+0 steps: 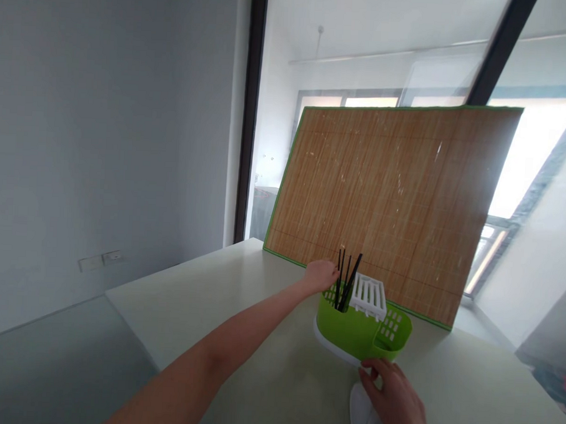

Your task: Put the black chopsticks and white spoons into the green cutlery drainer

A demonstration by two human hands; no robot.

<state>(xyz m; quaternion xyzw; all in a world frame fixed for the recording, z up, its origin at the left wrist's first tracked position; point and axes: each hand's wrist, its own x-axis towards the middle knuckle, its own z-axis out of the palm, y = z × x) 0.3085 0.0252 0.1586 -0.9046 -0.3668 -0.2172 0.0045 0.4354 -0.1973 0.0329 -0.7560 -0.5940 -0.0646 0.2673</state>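
A green and white plastic utensil holder stands upright on the table, with a white slotted rack on top. Several black chopsticks lean in its left compartment. My left hand reaches to that side, its fingers curled closed at the chopsticks; its fingertips are partly hidden. At the front right of the holder's base is my right hand, thumb and forefinger drawn together beside the white rim. I cannot make out anything between them. White spoon-like utensils lie under and beside this hand, partly out of view.
The white table has an edge at the left. Behind the holder, a bamboo mat with green edging leans against a glass partition. A grey wall with sockets rises at the left.
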